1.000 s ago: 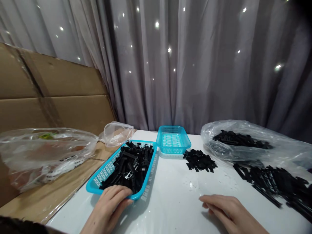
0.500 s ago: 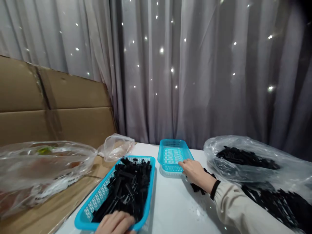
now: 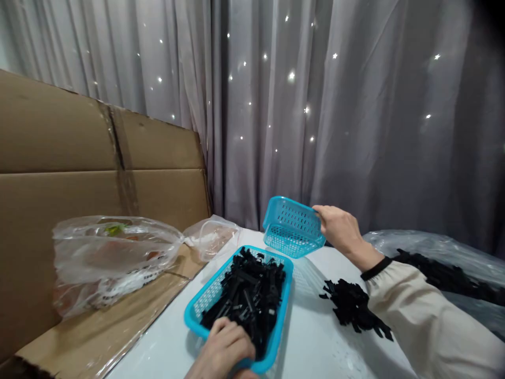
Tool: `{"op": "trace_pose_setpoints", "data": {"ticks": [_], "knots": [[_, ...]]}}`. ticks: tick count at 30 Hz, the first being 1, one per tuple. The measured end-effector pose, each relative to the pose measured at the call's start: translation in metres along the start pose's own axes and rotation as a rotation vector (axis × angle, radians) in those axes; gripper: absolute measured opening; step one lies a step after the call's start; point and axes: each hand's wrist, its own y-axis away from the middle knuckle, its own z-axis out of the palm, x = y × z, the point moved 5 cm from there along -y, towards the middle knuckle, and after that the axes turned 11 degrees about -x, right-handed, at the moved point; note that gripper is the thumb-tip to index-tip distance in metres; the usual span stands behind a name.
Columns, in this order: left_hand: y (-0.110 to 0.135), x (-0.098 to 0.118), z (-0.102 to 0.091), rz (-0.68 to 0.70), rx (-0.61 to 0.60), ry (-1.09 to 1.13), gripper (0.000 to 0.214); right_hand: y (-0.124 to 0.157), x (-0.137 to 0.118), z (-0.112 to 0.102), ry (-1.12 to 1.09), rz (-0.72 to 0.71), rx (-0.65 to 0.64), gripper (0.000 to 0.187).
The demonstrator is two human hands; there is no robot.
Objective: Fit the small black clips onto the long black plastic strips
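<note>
Two baskets: both blue plastic with pierced walls, the raised basket (image 3: 294,227) toward the far edge of the tabletop (image 3: 311,342), the filled basket (image 3: 192,316) nearer, along the tabletop's left edge.
Raised basket: tilted above the tabletop, its shadow falling beneath; the upper rim runs left to right, dropping slightly rightward. Its lower edge is near the filled basket's far right corner; whether they touch, I cannot tell.
Right hand (image 3: 341,231): fingers and thumb pinching the raised basket's right-hand rim, the beige sleeve (image 3: 418,310) reaching in from the near right.
Filled basket: on the tabletop, heaped with black pieces (image 3: 250,292); long axis from near left to far right, roughly in line with the tabletop's left edge.
Left hand (image 3: 229,347): fingers curled over the near rim, thumb outside, the rim pinched between.
Room to the right: a strip of white tabletop separates the filled basket from a loose black pile (image 3: 351,305), which lies just beside the sleeve.
Left edge: cardboard (image 3: 158,195) borders it, with a clear bag (image 3: 118,263) lying on the flat part.
Far edge: meets the grey curtain (image 3: 355,147).
Far right: another clear bag (image 3: 390,239) with black strips, partly behind the sleeve.
</note>
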Motion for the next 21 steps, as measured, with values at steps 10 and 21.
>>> {"op": "trace_pose_setpoints", "data": {"ticks": [10,21], "knots": [[-0.096,0.011,0.031,-0.017,0.008,0.028,0.004,0.044,0.002,-0.099,-0.039,-0.214,0.469,0.021],[0.003,-0.043,-0.035,-0.42,0.303,0.141,0.021,0.07,-0.049,-0.143,-0.251,-0.414,0.505,0.02]]}}
